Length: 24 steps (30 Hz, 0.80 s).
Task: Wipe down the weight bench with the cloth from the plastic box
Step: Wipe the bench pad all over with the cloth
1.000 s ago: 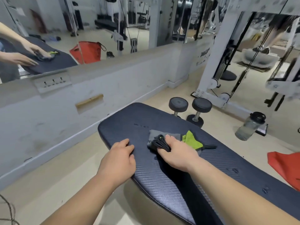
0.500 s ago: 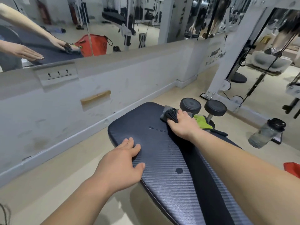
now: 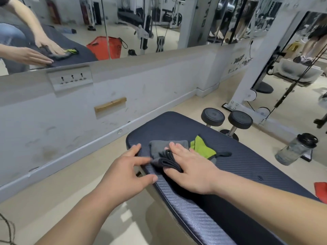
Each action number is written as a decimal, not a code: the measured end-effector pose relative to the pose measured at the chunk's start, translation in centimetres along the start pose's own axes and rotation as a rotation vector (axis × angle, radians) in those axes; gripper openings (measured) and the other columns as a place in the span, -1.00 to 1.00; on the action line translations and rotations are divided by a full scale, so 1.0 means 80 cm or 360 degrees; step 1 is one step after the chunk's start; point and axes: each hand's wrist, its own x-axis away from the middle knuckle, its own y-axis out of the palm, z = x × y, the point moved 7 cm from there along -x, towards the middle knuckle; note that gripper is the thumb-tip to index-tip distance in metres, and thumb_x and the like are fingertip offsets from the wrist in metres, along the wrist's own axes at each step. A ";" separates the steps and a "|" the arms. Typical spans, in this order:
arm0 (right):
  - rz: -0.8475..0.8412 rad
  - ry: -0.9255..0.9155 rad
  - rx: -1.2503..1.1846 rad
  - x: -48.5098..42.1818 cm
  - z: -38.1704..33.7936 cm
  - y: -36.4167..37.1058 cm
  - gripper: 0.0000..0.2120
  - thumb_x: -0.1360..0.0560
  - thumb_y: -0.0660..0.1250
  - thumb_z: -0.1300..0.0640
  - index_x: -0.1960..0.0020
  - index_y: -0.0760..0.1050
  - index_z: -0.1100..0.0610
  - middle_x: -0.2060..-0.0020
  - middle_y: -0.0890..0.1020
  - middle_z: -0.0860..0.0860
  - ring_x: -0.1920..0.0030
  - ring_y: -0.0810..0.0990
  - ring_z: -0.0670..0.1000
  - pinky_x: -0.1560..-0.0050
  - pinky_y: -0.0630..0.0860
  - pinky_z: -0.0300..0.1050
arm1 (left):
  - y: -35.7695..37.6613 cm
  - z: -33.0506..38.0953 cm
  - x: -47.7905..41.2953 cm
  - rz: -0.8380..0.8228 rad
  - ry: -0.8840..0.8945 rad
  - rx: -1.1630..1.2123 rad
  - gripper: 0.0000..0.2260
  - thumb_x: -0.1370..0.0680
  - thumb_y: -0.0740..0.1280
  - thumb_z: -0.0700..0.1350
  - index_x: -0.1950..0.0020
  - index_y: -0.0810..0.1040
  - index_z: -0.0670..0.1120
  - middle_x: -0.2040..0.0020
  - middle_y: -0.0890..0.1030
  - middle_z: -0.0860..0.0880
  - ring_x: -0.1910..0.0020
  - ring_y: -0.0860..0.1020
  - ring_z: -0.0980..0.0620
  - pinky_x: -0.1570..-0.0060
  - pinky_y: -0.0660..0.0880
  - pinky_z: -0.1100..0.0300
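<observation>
The dark blue textured weight bench (image 3: 247, 167) runs from the middle of the view to the lower right. A folded grey cloth with a lime green patch (image 3: 161, 151) lies near the bench's far left end. My right hand (image 3: 191, 167) presses flat on the cloth, fingers spread, with a dark fold caught under the thumb. My left hand (image 3: 127, 170) rests with spread fingers on the bench's left edge, fingertips touching the cloth's corner. The plastic box is not in view.
Two black dumbbells (image 3: 228, 121) stand on the floor just beyond the bench. A clear water bottle (image 3: 295, 149) lies to the right. A low grey wall with a mirror (image 3: 123, 85) runs along the left. A white cable machine frame (image 3: 251, 80) stands at the right.
My right hand has drawn the cloth back from the bench's far end toward me and to the left. My left hand has shifted along the edge up to the cloth.
</observation>
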 end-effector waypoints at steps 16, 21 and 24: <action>0.0230 0.0257 0.0017 -0.122 0.024 -0.017 -0.30 -0.63 -0.03 -0.28 -0.68 -0.02 -0.02 -0.68 -0.07 0.02 -0.66 -0.12 0.02 -0.62 -0.11 0.21 | 0.008 -0.024 -0.007 -0.0217 -0.0123 0.0410 -0.24 -0.48 0.52 -0.08 -0.60 0.22 -0.01 -0.61 -0.02 0.23 -0.55 -0.10 0.35 -0.58 0.10 0.11; 0.0044 -0.0056 0.0033 -0.049 -0.029 0.008 -0.30 -0.66 0.04 -0.25 -0.68 -0.13 -0.07 -0.67 -0.17 -0.06 -0.65 -0.23 -0.05 -0.63 -0.19 0.12 | 0.012 -0.028 -0.002 -0.0133 -0.0131 0.0689 -0.10 -0.37 0.63 -0.13 -0.60 0.23 -0.02 -0.60 0.05 0.28 -0.55 0.05 0.36 -0.32 0.40 0.36; -0.0040 -0.0049 -0.0006 -0.077 -0.003 -0.011 -0.28 -0.67 0.11 -0.20 -0.68 -0.13 0.02 -0.67 -0.14 0.00 -0.65 -0.19 -0.04 -0.63 -0.16 0.06 | 0.015 -0.032 -0.006 -0.0081 -0.0117 0.0681 -0.01 -0.33 0.65 -0.10 -0.62 0.17 0.00 -0.60 0.04 0.30 -0.52 0.12 0.39 -0.47 0.31 0.23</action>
